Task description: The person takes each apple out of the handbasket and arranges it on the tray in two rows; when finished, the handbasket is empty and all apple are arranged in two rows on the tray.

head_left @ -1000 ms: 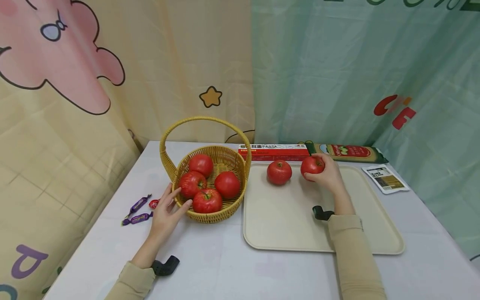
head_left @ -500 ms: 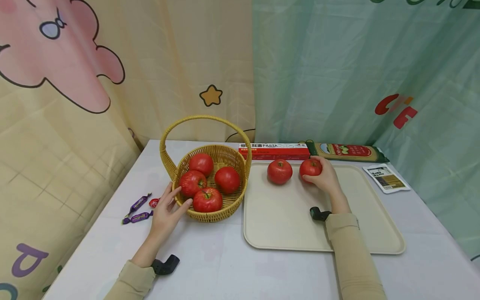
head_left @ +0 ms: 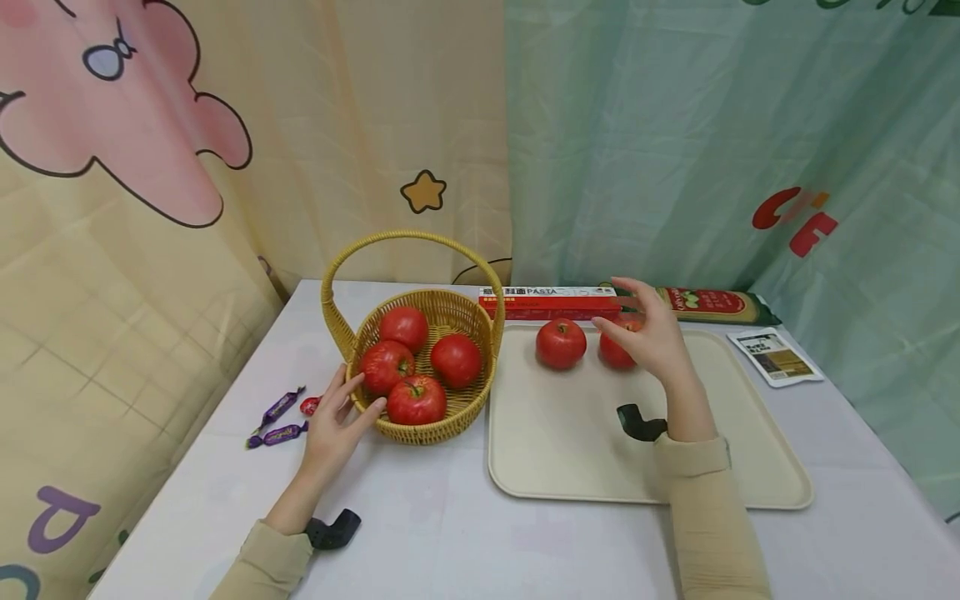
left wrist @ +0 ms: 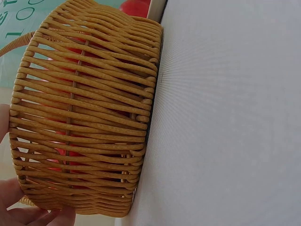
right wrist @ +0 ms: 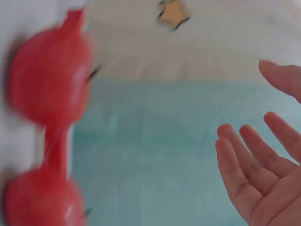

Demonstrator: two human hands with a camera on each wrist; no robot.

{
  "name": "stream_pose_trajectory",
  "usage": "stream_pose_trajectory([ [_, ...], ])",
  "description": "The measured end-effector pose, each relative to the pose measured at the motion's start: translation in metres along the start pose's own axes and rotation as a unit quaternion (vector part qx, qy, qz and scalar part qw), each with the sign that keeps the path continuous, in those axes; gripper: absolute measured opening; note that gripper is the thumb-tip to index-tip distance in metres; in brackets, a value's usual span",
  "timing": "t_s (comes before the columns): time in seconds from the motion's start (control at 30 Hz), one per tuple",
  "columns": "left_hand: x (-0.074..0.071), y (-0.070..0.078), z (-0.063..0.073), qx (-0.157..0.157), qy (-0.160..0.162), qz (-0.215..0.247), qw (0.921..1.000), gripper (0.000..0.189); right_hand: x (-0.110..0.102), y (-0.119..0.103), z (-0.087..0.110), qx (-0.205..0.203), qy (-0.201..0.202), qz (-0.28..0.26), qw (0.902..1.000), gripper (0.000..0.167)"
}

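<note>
My left hand (head_left: 333,429) holds the near left rim of a yellow wicker basket (head_left: 468,417), thumb over the edge. In the left wrist view its fingers (left wrist: 61,216) lie against the woven wall. Several red apples (head_left: 417,401) sit in the basket. On the beige tray (head_left: 570,450) stand two more apples, one at the left (head_left: 561,343) and another at the right (head_left: 615,350). Over the right apple hovers my right hand (head_left: 656,337), empty, thumb and fingers spread apart, partly covering it. The right wrist view shows that hand (right wrist: 263,174) apart from both apples.
A red pasta box (head_left: 547,308) and a green pasta packet (head_left: 712,305) lie behind the tray. To its right is a small white sachet (head_left: 776,358). Purple wrapped candies (head_left: 281,407) and a red one (head_left: 310,406) lie left of the basket. Curtains hang behind the table.
My right hand has let go of the right apple on the tray and lifted off it, its fingers spreading. The left hand and basket have stayed put.
</note>
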State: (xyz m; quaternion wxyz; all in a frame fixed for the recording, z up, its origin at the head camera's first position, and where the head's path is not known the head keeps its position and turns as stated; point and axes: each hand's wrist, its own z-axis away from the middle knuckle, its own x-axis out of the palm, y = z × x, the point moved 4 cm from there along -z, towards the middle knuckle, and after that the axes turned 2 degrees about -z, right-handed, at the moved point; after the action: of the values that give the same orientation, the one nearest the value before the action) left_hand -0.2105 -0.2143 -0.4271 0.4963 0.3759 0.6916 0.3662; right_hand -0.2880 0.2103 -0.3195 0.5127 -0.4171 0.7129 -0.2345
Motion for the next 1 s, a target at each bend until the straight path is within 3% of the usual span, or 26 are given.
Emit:
stream_pose_trajectory([
  [0.2, 0.000, 0.000, 0.000, -0.001, 0.004, 0.001, 1.0000, 0.060, 0.033, -0.059, 0.006, -0.086, -0.070, -0.057, 0.9922, 0.057],
  [0.4, 0.001, 0.001, 0.000, -0.003, 0.005, 0.002, 1.0000, 0.060, 0.081, -0.084, 0.003, -0.145, -0.124, -0.076, 0.9785, 0.056],
  [0.5, 0.001, 0.001, 0.000, -0.001, 0.005, 0.001, 1.0000, 0.060, 0.106, -0.089, 0.001, -0.154, -0.157, -0.098, 0.9706, 0.055],
  [0.6, 0.001, 0.000, 0.000, 0.002, 0.006, 0.003, 1.0000, 0.060, 0.130, -0.087, -0.001, -0.130, -0.194, -0.104, 0.9668, 0.059],
  [0.73, 0.001, 0.000, 0.000, 0.004, 0.004, 0.004, 1.0000, 0.060, 0.159, -0.080, -0.005, -0.109, -0.230, -0.071, 0.9645, 0.064],
  [0.87, 0.000, 0.000, 0.001, 0.008, 0.003, 0.002, 1.0000, 0.060, 0.179, -0.074, -0.008, -0.129, -0.248, -0.019, 0.9600, 0.065],
  [1.0, 0.000, 0.001, 0.001, 0.009, 0.003, 0.004, 0.9999, 0.060, 0.192, -0.069, -0.011, -0.134, -0.264, -0.004, 0.9552, 0.068],
])
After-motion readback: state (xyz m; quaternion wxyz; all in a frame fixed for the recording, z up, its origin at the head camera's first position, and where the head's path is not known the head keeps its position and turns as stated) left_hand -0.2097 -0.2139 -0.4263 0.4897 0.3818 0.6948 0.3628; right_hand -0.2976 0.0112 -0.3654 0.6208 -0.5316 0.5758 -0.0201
